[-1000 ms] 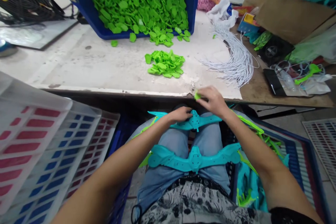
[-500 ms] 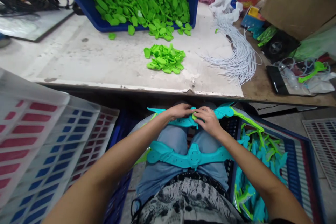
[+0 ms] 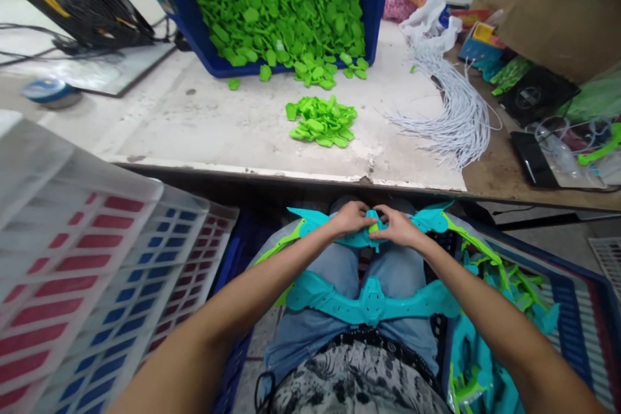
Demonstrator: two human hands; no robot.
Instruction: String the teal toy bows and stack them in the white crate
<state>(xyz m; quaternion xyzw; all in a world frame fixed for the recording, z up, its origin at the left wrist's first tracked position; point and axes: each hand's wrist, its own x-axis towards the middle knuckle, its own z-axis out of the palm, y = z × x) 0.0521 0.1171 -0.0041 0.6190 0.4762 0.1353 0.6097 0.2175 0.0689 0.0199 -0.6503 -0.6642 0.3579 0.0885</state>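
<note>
Across my knees lie two turquoise plastic toy bows with lime-green limbs. At the centre of the farther toy bow (image 3: 359, 239), my left hand (image 3: 353, 218) and my right hand (image 3: 396, 226) face each other with closed fingers. Between their fingertips, a small lime-green piece (image 3: 373, 229) sits against the bow's raised middle. Both hands grip that middle part; the exact fingertip contact is partly hidden. Nearer my waist, the second toy bow (image 3: 372, 304) rests on my thighs, untouched, with small holes in its centre.
On the worktable (image 3: 233, 136) stand a blue bin (image 3: 204, 55) of green plastic pieces and a loose pile of them (image 3: 323, 121). White cords (image 3: 456, 116) lie to the right. White crates (image 3: 97, 259) flank my left; a crate of turquoise and green parts (image 3: 490, 336) is at my right.
The view has shifted, so the scene sits lower and farther right. My fingers have drawn apart slightly at the bow's centre, showing more of the green piece.
</note>
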